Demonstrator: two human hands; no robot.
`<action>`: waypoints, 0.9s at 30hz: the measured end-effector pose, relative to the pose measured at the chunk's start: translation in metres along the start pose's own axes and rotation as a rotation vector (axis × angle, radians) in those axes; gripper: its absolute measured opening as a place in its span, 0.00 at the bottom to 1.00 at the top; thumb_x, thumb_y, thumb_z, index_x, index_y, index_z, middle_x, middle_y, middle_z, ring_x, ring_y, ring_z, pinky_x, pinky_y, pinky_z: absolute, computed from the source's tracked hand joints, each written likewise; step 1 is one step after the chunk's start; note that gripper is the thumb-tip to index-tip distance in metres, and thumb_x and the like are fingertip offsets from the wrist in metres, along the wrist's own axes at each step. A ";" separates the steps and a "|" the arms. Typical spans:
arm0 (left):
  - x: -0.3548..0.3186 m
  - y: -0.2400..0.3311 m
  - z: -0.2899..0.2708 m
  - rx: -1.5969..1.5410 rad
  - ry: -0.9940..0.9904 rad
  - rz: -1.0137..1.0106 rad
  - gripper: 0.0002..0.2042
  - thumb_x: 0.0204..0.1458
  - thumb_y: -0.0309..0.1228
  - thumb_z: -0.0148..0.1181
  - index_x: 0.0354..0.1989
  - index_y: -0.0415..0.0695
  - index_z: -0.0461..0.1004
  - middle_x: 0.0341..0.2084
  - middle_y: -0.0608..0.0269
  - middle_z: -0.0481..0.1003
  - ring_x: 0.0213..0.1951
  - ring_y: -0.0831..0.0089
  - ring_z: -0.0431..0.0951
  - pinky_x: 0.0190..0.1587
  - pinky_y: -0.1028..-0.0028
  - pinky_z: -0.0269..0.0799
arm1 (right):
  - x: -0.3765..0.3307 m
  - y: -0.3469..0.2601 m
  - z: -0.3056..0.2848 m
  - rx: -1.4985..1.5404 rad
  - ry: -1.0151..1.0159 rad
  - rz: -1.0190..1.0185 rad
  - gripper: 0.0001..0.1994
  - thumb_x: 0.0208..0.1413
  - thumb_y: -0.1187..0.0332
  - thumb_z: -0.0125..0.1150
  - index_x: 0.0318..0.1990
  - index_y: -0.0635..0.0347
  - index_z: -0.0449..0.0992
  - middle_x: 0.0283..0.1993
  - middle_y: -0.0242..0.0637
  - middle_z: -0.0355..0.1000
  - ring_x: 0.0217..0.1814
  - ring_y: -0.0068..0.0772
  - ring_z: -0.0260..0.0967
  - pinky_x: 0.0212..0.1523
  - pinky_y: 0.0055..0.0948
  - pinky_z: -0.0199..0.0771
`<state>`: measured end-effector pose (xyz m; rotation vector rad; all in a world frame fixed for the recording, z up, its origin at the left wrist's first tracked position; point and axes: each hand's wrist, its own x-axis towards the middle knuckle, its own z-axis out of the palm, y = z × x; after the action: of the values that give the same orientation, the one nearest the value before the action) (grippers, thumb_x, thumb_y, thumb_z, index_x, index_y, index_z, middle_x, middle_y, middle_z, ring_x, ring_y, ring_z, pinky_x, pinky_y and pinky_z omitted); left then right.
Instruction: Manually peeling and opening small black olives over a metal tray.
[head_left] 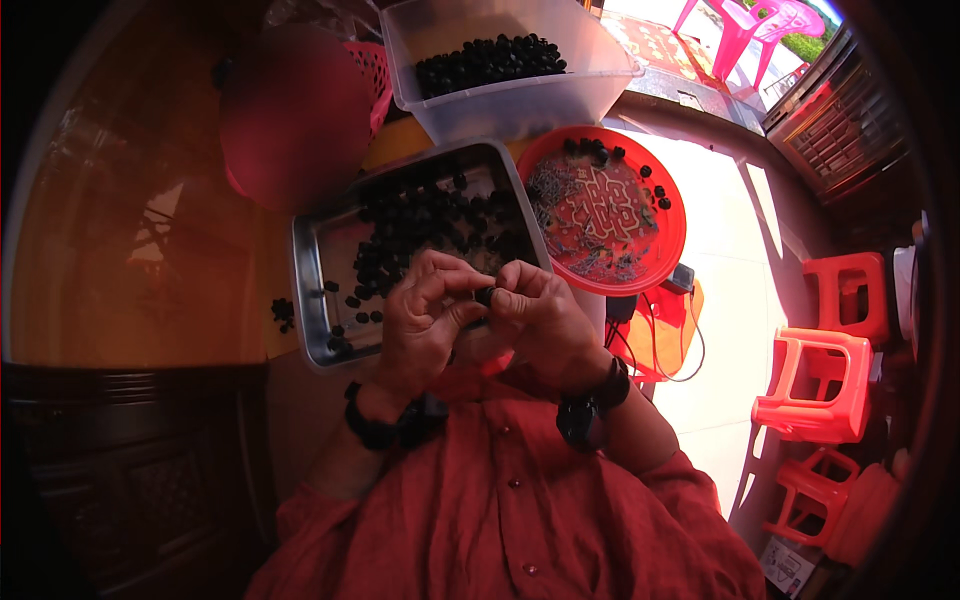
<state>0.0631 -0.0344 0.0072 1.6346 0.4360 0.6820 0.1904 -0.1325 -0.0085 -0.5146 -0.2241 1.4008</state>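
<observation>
Over the near edge of the steel tray (345,350), my left hand (425,312) and my right hand (545,322) meet with fingertips pinched around one small black rounded piece (486,296). Fingers of both hands touch it and partly hide it. Many similar black pieces (400,225) lie loose in the tray just beyond my hands. Right of the tray, a red round basin (672,240) has thin greyish bits (622,262) scattered over its patterned bottom, with several black pieces along its far and right sides. Dark bands circle both my wrists.
A translucent plastic bin (500,108) with more black pieces stands behind the tray. A pink perforated basket (372,75) is partly hidden by a blurred reddish shape (295,120). Black pieces (284,313) lie left of the tray. Red stools (822,385) and a cable (700,345) are at right.
</observation>
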 end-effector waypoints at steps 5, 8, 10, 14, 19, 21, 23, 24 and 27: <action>0.007 0.002 -0.002 0.148 -0.117 -0.043 0.09 0.49 0.17 0.56 0.38 0.39 0.71 0.36 0.65 0.67 0.38 0.80 0.71 0.42 0.80 0.69 | -0.002 -0.001 -0.008 -0.014 0.033 0.061 0.03 0.56 0.74 0.55 0.35 0.58 0.68 0.33 0.29 0.69 0.34 0.18 0.67 0.33 0.18 0.67; 0.010 0.008 0.003 -0.203 -0.099 -0.362 0.08 0.52 0.22 0.56 0.40 0.40 0.69 0.32 0.65 0.70 0.33 0.81 0.72 0.40 0.79 0.70 | -0.004 -0.001 -0.009 -0.022 0.087 0.055 0.03 0.57 0.72 0.54 0.38 0.58 0.68 0.34 0.30 0.70 0.35 0.19 0.68 0.35 0.19 0.69; 0.018 -0.001 -0.006 -0.273 -0.070 -0.404 0.08 0.52 0.23 0.56 0.40 0.40 0.69 0.31 0.65 0.71 0.31 0.81 0.72 0.38 0.79 0.70 | -0.006 -0.003 -0.007 -0.004 0.105 0.045 0.04 0.57 0.71 0.54 0.39 0.58 0.69 0.36 0.32 0.71 0.36 0.20 0.68 0.36 0.20 0.69; 0.060 0.006 -0.021 -0.546 -0.013 -0.604 0.09 0.52 0.25 0.57 0.40 0.39 0.68 0.31 0.62 0.73 0.29 0.80 0.73 0.33 0.80 0.71 | -0.008 -0.003 -0.011 -0.026 0.136 0.013 0.05 0.57 0.72 0.53 0.41 0.58 0.68 0.40 0.35 0.72 0.37 0.21 0.69 0.37 0.20 0.70; 0.155 0.043 -0.033 -0.700 0.061 -0.376 0.08 0.51 0.27 0.60 0.37 0.40 0.69 0.28 0.60 0.74 0.31 0.74 0.75 0.34 0.78 0.74 | -0.006 -0.002 -0.009 -0.045 0.096 -0.028 0.06 0.57 0.73 0.53 0.42 0.59 0.68 0.40 0.36 0.72 0.38 0.22 0.69 0.37 0.21 0.69; 0.168 0.049 -0.037 -0.723 0.074 -0.335 0.08 0.51 0.27 0.60 0.38 0.40 0.70 0.28 0.59 0.73 0.32 0.73 0.75 0.35 0.77 0.74 | -0.006 -0.006 -0.005 -0.170 0.166 -0.103 0.06 0.56 0.73 0.54 0.41 0.60 0.69 0.40 0.35 0.72 0.37 0.22 0.69 0.36 0.22 0.69; 0.165 0.054 -0.037 -0.527 -0.001 -0.384 0.09 0.52 0.29 0.59 0.38 0.39 0.69 0.28 0.61 0.73 0.31 0.73 0.75 0.34 0.75 0.75 | -0.009 -0.011 -0.003 -0.353 0.184 -0.167 0.06 0.55 0.73 0.55 0.40 0.60 0.70 0.40 0.36 0.72 0.37 0.23 0.69 0.36 0.22 0.69; 0.158 0.050 -0.037 -0.527 -0.005 -0.388 0.09 0.52 0.29 0.59 0.38 0.39 0.69 0.28 0.61 0.73 0.31 0.73 0.75 0.34 0.75 0.75 | -0.010 -0.012 -0.003 -0.537 0.197 -0.230 0.06 0.54 0.73 0.56 0.39 0.60 0.71 0.39 0.37 0.72 0.36 0.25 0.69 0.36 0.23 0.68; 0.119 0.024 -0.042 -0.292 -0.159 -0.502 0.08 0.52 0.30 0.59 0.36 0.39 0.71 0.27 0.63 0.73 0.29 0.75 0.74 0.34 0.76 0.74 | -0.008 -0.012 -0.003 -1.330 0.240 -0.496 0.05 0.50 0.75 0.56 0.35 0.60 0.72 0.36 0.39 0.70 0.35 0.34 0.69 0.36 0.29 0.69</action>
<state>0.1230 0.0678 0.0560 1.2235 0.5745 0.2221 0.2006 -0.1422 -0.0040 -1.5691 -1.0286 0.5300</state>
